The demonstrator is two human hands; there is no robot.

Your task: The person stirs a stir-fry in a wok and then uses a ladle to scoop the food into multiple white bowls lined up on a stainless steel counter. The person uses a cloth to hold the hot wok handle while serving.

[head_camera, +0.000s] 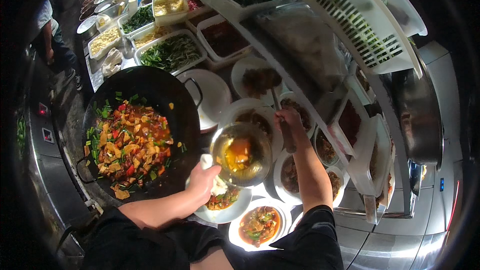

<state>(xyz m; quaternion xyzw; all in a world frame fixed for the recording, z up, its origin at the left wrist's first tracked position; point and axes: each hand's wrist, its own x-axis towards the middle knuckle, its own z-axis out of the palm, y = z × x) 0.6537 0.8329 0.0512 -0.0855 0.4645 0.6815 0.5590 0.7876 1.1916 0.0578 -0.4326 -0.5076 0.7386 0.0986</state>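
My left hand (202,183) grips a white cloth (219,186) at the near edge of a round metal pan (260,172). Orange-brown liquid and a few pieces of food lie in the pan. In my right hand (288,118) is the handle of a metal cooking utensil (276,99). Its far end reaches into dark food on a white plate (240,69) beyond my hand. To the left sits a black two-handled wok (183,120), holding a mix of browned pieces, red pepper and chopped green stalks in sauce. The pan partly hides a plate (240,206) with similar food.
Nearest me is a plate of saucy food (259,225). Several filled bowls stand around my right forearm. Tubs of cut greens (170,52) line the counter ahead. A shelf with a white slotted basket (375,45) overhangs the right side. Another person (48,33) stands far left.
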